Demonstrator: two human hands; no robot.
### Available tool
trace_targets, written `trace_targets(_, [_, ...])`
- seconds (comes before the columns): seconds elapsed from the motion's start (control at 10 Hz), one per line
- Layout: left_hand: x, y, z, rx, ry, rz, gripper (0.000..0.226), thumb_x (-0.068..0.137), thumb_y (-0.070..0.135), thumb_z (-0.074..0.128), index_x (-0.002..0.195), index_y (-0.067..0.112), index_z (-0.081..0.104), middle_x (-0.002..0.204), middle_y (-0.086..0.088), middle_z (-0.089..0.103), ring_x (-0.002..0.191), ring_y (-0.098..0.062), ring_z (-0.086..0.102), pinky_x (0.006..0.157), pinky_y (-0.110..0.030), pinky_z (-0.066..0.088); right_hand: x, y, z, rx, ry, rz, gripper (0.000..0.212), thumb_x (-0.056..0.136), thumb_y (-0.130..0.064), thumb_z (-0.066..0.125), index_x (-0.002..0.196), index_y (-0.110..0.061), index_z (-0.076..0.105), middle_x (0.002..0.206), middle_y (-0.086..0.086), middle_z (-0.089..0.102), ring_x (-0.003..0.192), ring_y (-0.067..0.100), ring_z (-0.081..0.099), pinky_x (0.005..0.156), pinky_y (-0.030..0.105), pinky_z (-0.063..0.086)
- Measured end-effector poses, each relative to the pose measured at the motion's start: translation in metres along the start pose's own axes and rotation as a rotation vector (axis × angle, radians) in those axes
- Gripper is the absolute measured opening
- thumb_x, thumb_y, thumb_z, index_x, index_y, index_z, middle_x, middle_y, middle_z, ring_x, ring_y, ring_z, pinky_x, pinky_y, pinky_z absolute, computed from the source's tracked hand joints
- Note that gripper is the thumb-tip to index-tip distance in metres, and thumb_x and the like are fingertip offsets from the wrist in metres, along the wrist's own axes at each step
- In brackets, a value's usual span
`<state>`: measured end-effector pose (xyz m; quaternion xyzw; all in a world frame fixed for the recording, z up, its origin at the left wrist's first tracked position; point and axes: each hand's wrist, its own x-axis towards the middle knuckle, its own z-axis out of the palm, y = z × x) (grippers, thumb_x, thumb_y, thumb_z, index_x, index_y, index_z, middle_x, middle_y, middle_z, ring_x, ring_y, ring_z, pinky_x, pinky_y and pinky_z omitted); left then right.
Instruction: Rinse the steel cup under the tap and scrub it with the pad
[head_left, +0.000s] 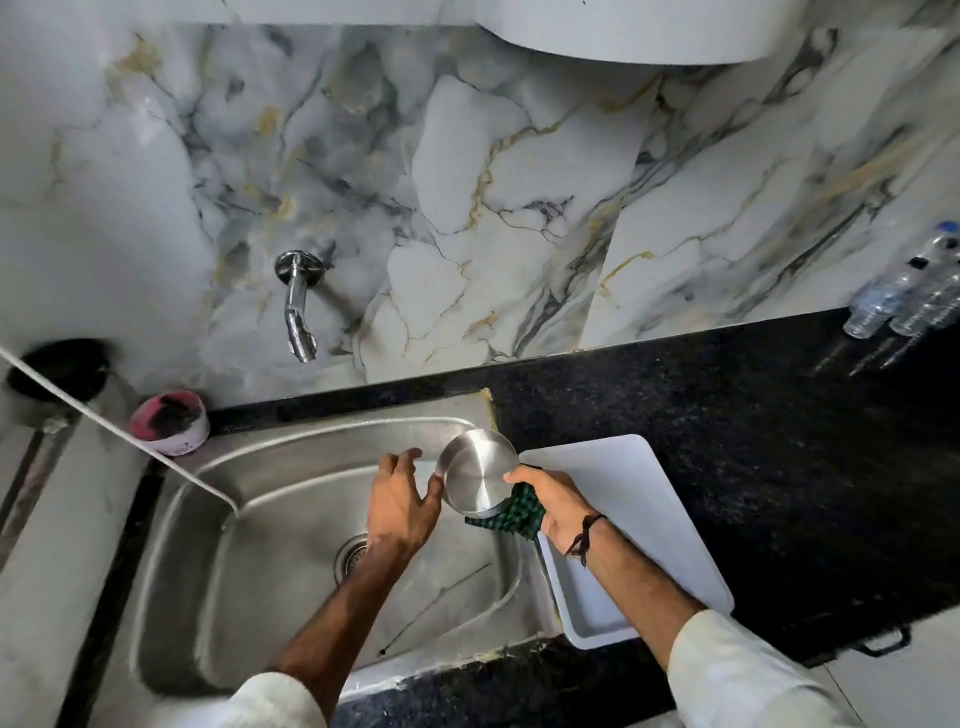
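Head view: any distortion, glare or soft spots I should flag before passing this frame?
Head view: wide-angle bending bows the counter edge and leans the water bottles; soft window light from the left, hazing the left wall; sheen on the steel cup and sink without blown highlights; mildly soft throughout, both hands still readable.

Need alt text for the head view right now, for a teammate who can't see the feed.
Over a steel sink, the right hand grips a steel cup with a green checked pad, while the left hand touches the cup's side with its thumb. The wall tap shows no running water; a white tray lies on the black counter.
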<state>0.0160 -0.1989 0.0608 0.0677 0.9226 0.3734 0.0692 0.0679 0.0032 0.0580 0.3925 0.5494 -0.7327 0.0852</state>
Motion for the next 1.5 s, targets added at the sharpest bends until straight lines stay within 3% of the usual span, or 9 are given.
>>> trace_targets(0.2, [0.016,0.047,0.083,0.045,-0.260,-0.117,0.025,0.092,0.021,0.062,0.070,0.011,0.067,0.076,-0.013,0.071,0.086,-0.034,0.073,0.065,-0.030,0.045,0.017,-0.005,-0.090,-0.030,0.050,0.100,0.036,0.087,-0.017,0.077,0.120,-0.003,0.075,0.119,0.022,0.077,0.102,0.035,0.074,0.083,0.041,0.063])
trace_targets(0.4, [0.030,0.096,0.151,0.025,-0.261,-0.184,0.031,0.092,0.024,0.064,0.103,-0.004,0.073,0.102,-0.024,0.077,0.095,-0.040,0.075,0.081,-0.038,0.061,0.036,-0.010,-0.152,0.073,0.215,0.090,0.029,0.090,-0.011,0.079,0.117,-0.001,0.075,0.095,0.016,0.075,0.078,0.029,0.073,0.050,0.028,0.059])
trace_targets(0.6, [0.034,0.117,0.184,0.102,-0.298,-0.240,0.031,0.082,0.008,0.060,0.109,-0.005,0.068,0.099,-0.024,0.078,0.091,-0.038,0.077,0.082,-0.048,0.065,0.054,0.000,-0.194,-0.094,0.279,0.056,0.029,0.091,0.011,0.064,0.118,0.002,0.071,0.103,0.018,0.070,0.099,0.033,0.067,0.082,0.049,0.060])
trace_targets(0.8, [0.022,0.114,0.198,0.198,-0.227,-0.202,0.037,0.098,0.023,0.059,0.124,-0.003,0.058,0.121,-0.026,0.067,0.110,-0.042,0.066,0.092,-0.045,0.057,0.050,-0.009,-0.221,-0.178,0.071,0.105,0.041,0.089,0.012,0.066,0.128,-0.001,0.068,0.118,0.017,0.074,0.108,0.034,0.072,0.083,0.044,0.063])
trace_targets(0.9, [0.009,0.111,0.190,-0.183,-0.245,-0.128,0.037,0.098,0.036,0.065,0.120,0.006,0.064,0.109,-0.012,0.073,0.105,-0.033,0.069,0.080,-0.032,0.054,0.043,-0.011,-0.227,-0.113,-0.209,0.160,0.040,0.089,0.009,0.070,0.127,-0.004,0.071,0.125,0.018,0.076,0.115,0.034,0.074,0.091,0.044,0.064])
trace_targets(1.0, [-0.010,0.101,0.185,-0.769,-0.587,-0.346,0.024,0.100,0.023,0.063,0.122,0.011,0.063,0.102,-0.005,0.072,0.093,-0.021,0.072,0.069,-0.024,0.057,0.038,-0.005,-0.228,-0.189,-0.382,0.199,0.033,0.092,0.004,0.070,0.124,-0.004,0.073,0.120,0.015,0.079,0.108,0.029,0.077,0.089,0.042,0.065])
trace_targets(1.2, [-0.033,0.084,0.201,0.048,-0.595,-0.064,0.031,0.091,0.008,0.075,0.121,0.009,0.066,0.112,-0.012,0.071,0.088,-0.024,0.070,0.070,-0.030,0.060,0.037,0.025,-0.216,-0.748,-0.154,0.159,0.042,0.091,0.005,0.073,0.131,0.009,0.062,0.130,0.025,0.067,0.105,0.033,0.072,0.094,0.046,0.061])
trace_targets(1.3, [-0.038,0.085,0.206,0.268,-0.623,0.048,0.034,0.089,0.012,0.074,0.122,0.011,0.066,0.123,-0.015,0.067,0.097,-0.025,0.068,0.079,-0.033,0.060,0.031,0.032,-0.216,-1.033,-0.075,0.064,0.018,0.084,-0.004,0.082,0.100,-0.002,0.074,0.107,0.018,0.074,0.097,0.032,0.077,0.090,0.044,0.065])
trace_targets(1.5, [-0.029,0.094,0.177,0.452,-0.356,0.222,0.021,0.095,0.018,0.061,0.114,0.011,0.068,0.115,-0.016,0.070,0.102,-0.034,0.068,0.081,-0.038,0.053,0.017,0.015,-0.213,-1.092,0.228,-0.318,0.043,0.083,-0.018,0.081,0.125,-0.013,0.073,0.113,0.009,0.078,0.106,0.028,0.074,0.097,0.034,0.058])
